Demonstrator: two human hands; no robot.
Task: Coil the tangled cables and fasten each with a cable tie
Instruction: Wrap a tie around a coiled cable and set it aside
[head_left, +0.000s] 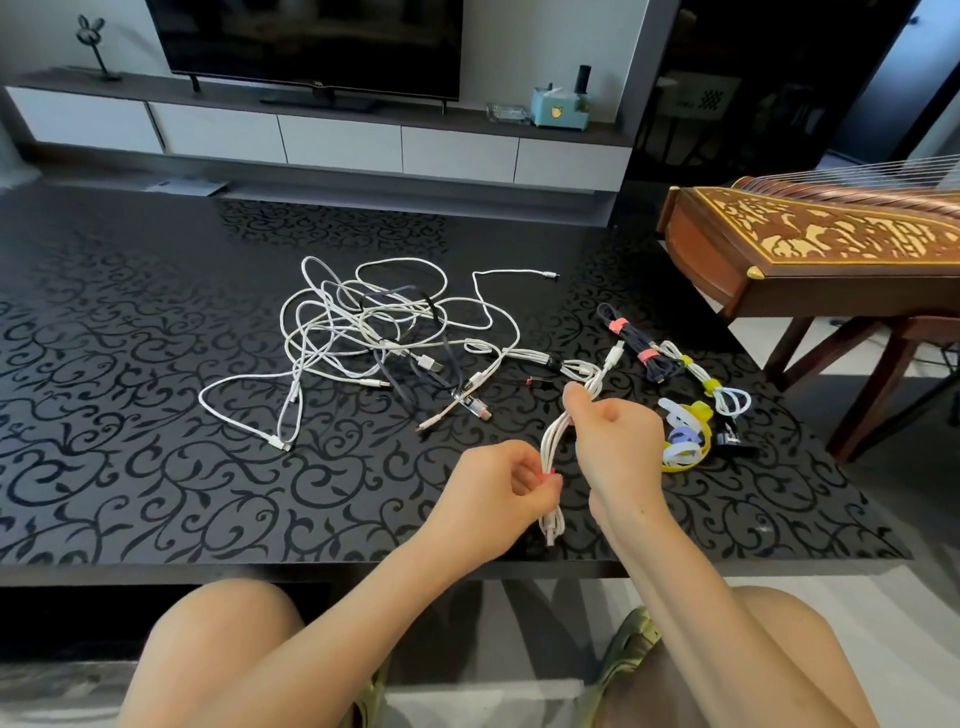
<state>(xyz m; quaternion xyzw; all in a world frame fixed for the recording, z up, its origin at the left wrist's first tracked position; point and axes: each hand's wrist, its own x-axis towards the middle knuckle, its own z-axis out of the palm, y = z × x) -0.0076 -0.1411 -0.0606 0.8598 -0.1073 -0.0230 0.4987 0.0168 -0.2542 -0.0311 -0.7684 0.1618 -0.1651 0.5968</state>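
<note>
Mostly hidden: pink tie (549, 473) in left hand (506, 488).

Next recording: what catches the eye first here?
At front centre the right hand grips a folded white cable while the left hand pinches a pink tie on it. Behind, a tangle sprawls across the table; tied cables lie to its right.

Head cam: fwd+down at table (156, 364); left hand (498, 488), right hand (618, 441) close.
</note>
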